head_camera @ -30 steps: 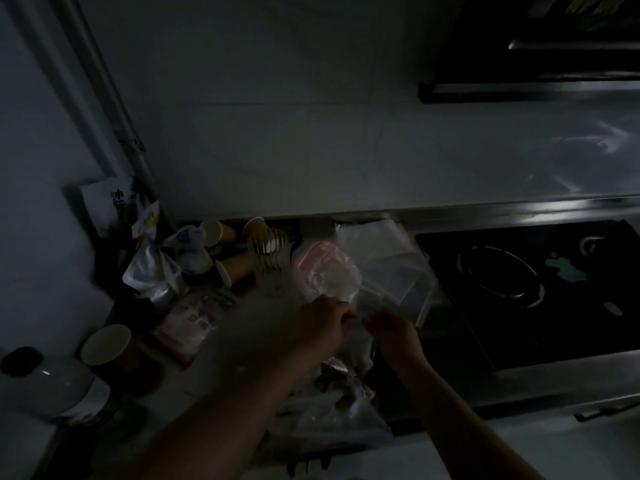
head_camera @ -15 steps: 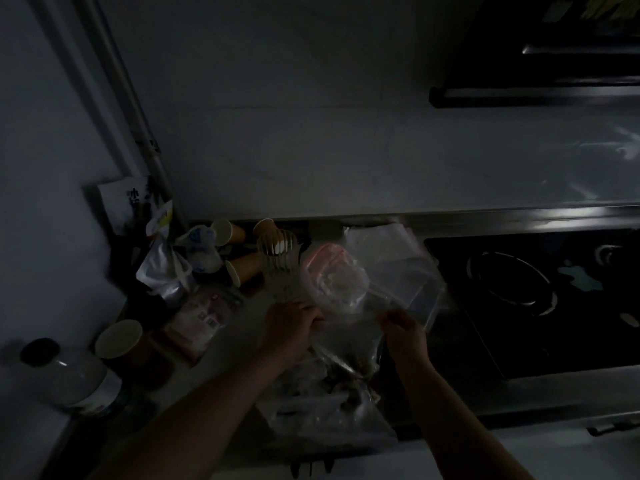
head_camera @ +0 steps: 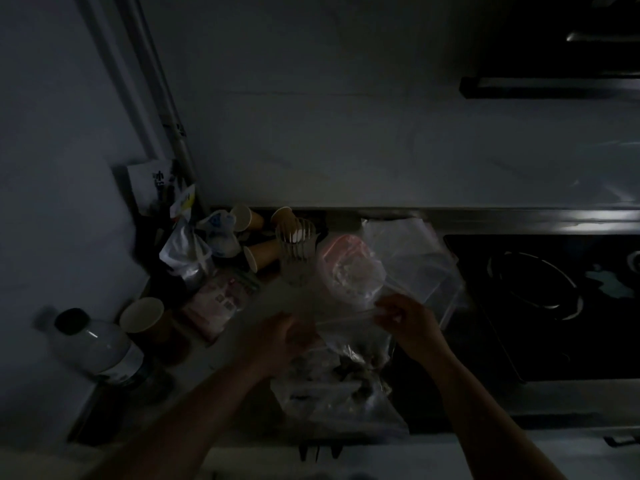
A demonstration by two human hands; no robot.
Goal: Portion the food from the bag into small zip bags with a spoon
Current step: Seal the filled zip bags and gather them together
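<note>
Clear zip bag (mouth stretched sideways, left to right) pinched between left hand and right hand.

A dim, narrow kitchen counter runs along the wall — and it's crowded. At its left end stands a clear plastic bottle with a black cap, a tan paper cup upright just beside it. Further back, more paper cups lie tipped on their sides. A pink printed packet lies flat mid-counter — crinkled clear plastic bags heap near the front edge. To the right sits a black glass gas hob.
</note>
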